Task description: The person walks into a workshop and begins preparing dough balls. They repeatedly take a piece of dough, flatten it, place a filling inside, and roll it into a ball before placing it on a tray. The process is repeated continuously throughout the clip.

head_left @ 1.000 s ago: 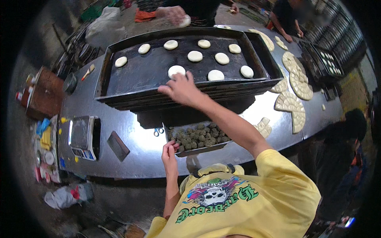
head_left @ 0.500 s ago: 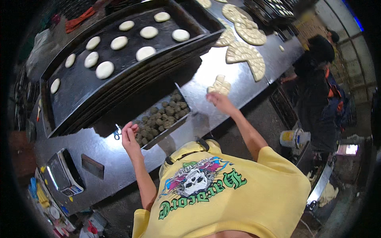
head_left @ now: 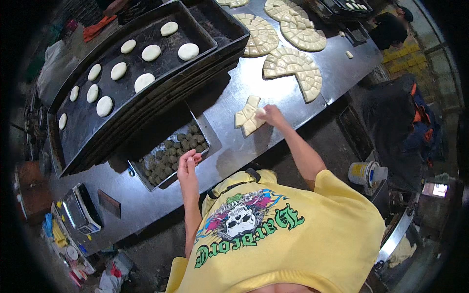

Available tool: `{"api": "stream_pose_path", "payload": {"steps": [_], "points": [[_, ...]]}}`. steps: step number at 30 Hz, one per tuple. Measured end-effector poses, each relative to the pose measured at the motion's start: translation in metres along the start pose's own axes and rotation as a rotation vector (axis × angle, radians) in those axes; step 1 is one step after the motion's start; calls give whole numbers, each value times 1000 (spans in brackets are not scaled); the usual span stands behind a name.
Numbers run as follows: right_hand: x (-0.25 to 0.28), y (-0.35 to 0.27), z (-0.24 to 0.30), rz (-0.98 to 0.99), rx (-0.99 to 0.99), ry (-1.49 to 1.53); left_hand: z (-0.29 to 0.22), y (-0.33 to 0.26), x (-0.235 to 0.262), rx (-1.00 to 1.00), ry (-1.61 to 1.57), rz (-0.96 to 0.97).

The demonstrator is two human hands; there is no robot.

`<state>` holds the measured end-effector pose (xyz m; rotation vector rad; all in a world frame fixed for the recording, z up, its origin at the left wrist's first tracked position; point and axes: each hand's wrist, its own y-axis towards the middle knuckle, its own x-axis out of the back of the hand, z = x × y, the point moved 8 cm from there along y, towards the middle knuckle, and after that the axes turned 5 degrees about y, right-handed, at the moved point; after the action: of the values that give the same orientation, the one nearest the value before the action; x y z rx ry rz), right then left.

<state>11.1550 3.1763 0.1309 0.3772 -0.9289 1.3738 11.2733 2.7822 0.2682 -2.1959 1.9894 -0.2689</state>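
Note:
My right hand (head_left: 272, 116) pinches a small pale dough piece (head_left: 261, 112) at the right edge of a small group of flat dough pieces (head_left: 246, 118) on the metal table. My left hand (head_left: 189, 162) hovers by the front right side of a metal tray (head_left: 201, 126) of dark round balls of filling (head_left: 163, 163). Its fingers are curled together, and whatever they may hold is hidden. Beyond my right hand, larger fan-shaped and round sheets of dough pieces (head_left: 293, 68) lie side by side on the table.
At the left, a stack of black baking trays (head_left: 161, 93) overhangs the ball tray; white dough discs (head_left: 118, 71) lie on top. A scale (head_left: 80, 210) and a dark flat block (head_left: 109, 202) sit near left. To the right stands a bucket (head_left: 362, 173). A person (head_left: 391, 30) is at far right.
The view has shifted, so the trays appear further left. My left hand has moved right, from beside the scissors to the ball tray's right part. My right hand is now at the dough group's right edge.

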Motion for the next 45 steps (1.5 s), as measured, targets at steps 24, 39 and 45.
{"api": "stream_pose_path", "payload": {"steps": [24, 39, 45], "points": [[-132, -148, 281, 621, 970, 77, 61, -54, 77, 99, -95, -481], [-148, -189, 374, 331, 867, 510, 46, -13, 164, 244, -624, -136], [-158, -234, 403, 153, 982, 466, 38, 26, 151, 377, -663, 9]]}}
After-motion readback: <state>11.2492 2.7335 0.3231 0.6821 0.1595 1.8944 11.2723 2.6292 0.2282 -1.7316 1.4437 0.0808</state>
